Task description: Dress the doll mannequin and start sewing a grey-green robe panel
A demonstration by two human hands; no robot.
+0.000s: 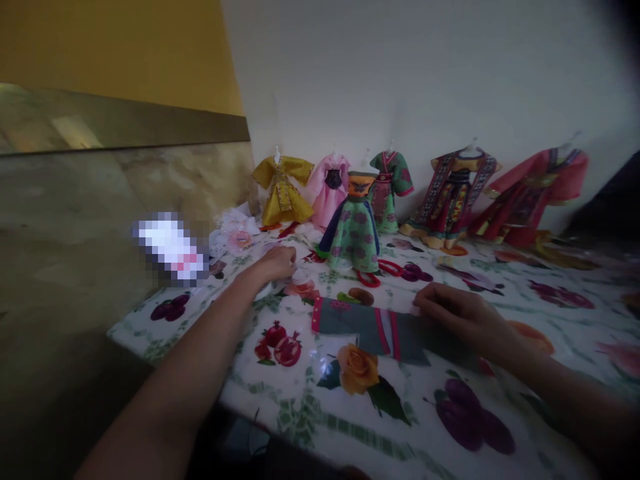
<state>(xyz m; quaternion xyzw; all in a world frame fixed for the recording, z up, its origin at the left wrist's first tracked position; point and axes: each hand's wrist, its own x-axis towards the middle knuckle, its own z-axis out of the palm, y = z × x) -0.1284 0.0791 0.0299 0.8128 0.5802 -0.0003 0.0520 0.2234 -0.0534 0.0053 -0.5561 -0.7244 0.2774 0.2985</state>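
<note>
My left hand (275, 263) sits curled on the floral tablecloth (300, 407), close to a small white scrap (301, 275); whether it pinches something is hidden. My right hand (463, 317) lies with its fingertips on the right end of a grey-green cloth piece (365, 327) edged with pink bands. That cloth lies flat between my hands. Just behind it are red-handled scissors (383, 272), beside a miniature green flowered dress (353, 233) on a stand.
Several miniature traditional costumes, including a yellow dress (283, 190) and a red robe (530, 197), stand along a white wall (400, 73). White lace scraps (235, 223) lie at the table's far left. A blurred object (170, 247) sits beyond the table's left edge, near a marble surface.
</note>
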